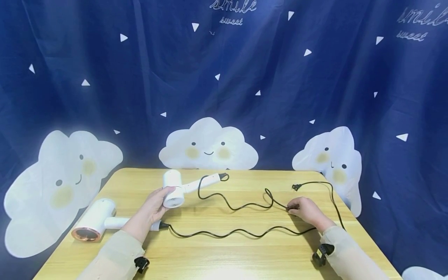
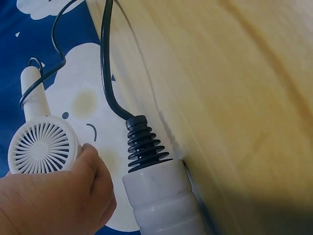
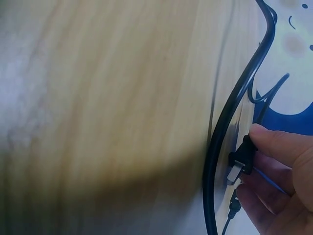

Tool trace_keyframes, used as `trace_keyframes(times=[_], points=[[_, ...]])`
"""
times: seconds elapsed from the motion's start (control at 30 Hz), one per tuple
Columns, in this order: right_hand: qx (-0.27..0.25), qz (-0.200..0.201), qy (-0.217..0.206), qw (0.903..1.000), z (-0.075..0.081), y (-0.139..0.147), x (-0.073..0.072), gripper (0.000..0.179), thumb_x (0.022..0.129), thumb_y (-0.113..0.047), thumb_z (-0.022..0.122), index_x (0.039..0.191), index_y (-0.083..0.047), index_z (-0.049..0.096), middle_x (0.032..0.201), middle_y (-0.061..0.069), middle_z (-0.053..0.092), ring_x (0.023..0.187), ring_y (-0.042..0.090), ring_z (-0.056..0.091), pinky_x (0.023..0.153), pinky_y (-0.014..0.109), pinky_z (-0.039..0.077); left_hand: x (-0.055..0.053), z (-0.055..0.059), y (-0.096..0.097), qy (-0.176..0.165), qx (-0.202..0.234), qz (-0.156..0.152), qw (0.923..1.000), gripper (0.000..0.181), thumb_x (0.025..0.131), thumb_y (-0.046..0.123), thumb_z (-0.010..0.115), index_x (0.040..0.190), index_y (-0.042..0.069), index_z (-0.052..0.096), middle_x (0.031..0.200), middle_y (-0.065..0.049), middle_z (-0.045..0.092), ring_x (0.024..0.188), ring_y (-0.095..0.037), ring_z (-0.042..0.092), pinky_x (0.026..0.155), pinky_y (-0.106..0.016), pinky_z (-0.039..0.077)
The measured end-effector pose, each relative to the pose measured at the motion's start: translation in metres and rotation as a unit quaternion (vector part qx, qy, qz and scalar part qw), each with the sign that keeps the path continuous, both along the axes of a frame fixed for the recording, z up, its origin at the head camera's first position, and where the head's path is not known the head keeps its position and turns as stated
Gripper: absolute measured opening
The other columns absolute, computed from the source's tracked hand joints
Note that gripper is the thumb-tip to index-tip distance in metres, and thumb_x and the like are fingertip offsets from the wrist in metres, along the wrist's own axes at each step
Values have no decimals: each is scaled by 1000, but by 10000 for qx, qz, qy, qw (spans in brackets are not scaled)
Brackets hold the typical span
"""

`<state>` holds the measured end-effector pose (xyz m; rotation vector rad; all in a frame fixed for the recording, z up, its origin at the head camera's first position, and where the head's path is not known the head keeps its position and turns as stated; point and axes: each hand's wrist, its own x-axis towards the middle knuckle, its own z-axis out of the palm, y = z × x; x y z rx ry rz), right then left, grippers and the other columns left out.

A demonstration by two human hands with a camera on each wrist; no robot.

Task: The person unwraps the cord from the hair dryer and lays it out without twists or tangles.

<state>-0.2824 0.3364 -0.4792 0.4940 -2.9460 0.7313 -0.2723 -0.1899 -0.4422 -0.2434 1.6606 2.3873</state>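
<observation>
My left hand [image 1: 153, 206] grips the head of a white hair dryer [image 1: 172, 179]. Its slatted round intake grille [image 2: 41, 147] shows in the left wrist view, and its handle points to the far right. A black cord [image 1: 241, 207] trails from that handle towards my right hand [image 1: 308, 212]. There, thumb and fingers pinch a black plug [image 3: 243, 154] with metal prongs, close over the table. Under my left forearm lies a second white hair dryer [image 1: 98, 217] with a copper-coloured rim; the forearm hides part of its handle.
The second dryer's black cord [image 1: 224, 236] runs wavily across the wooden table [image 1: 210, 256], passes under my right wrist and loops back along the right edge to its plug [image 1: 296, 187]. A blue curtain [image 1: 224, 89] with smiling clouds hangs behind the table.
</observation>
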Motion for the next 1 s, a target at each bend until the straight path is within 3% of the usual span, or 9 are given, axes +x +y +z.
trace_keyframes(times=[0.53,1.0], points=[[-44,130,-102,9999,2,-3,1,13,83,-1,77,96,-2,76,88,4,73,77,17,66,73,39,57,-2,0,1,37,-54,-69,10000,61,102,20,54,148,-7,25,120,-9,54,102,-15,62,102,-35,50],[-128,99,-247,9996,4,-6,3,15,84,-1,76,99,1,75,91,6,73,81,20,68,76,42,58,-1,-1,3,34,-149,-174,9997,63,102,21,55,148,-7,24,123,-11,51,105,-16,60,101,-33,50]])
